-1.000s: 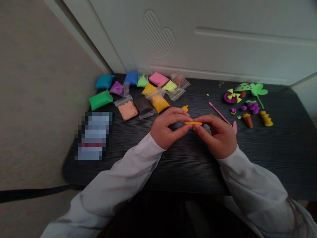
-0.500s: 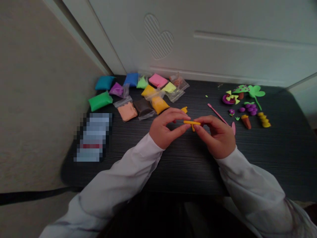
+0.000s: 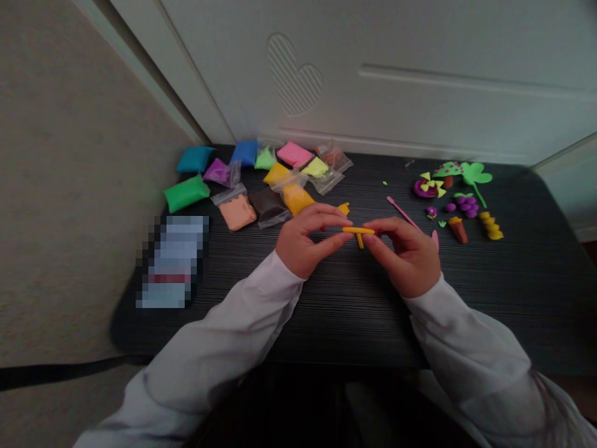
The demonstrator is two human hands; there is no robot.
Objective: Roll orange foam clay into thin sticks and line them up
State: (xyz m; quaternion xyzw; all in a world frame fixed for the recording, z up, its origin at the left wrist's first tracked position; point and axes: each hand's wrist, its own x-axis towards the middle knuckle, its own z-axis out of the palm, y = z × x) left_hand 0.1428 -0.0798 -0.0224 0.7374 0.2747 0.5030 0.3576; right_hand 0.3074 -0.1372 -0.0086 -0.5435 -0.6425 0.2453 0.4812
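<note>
A thin yellow-orange clay strip [image 3: 358, 230] is held level above the table, pinched at its two ends. My left hand [image 3: 308, 239] has thumb and fingers closed on its left end. My right hand [image 3: 407, 255] grips the right end the same way. Below the strip another yellow clay piece [image 3: 360, 241] points down; I cannot tell whether they are joined. Behind my left fingers lies a yellow clay lump [image 3: 344, 208], partly hidden. A pink modelling tool [image 3: 402, 211] rests beyond my right hand, and its wider end [image 3: 435, 240] shows beside the knuckles.
Bags of coloured clay, such as green [image 3: 186, 193], peach [image 3: 237, 211] and dark brown [image 3: 268, 208], cover the back left of the black table [image 3: 354, 311]. A phone [image 3: 173, 261] lies at left. Small clay models, including purple grapes [image 3: 466, 205] and a yellow stack [image 3: 491, 226], sit at right.
The view has shifted slightly, so everything appears a little further left. Both hands keep the same pinch on the yellow strip, with hardly any other movement.
</note>
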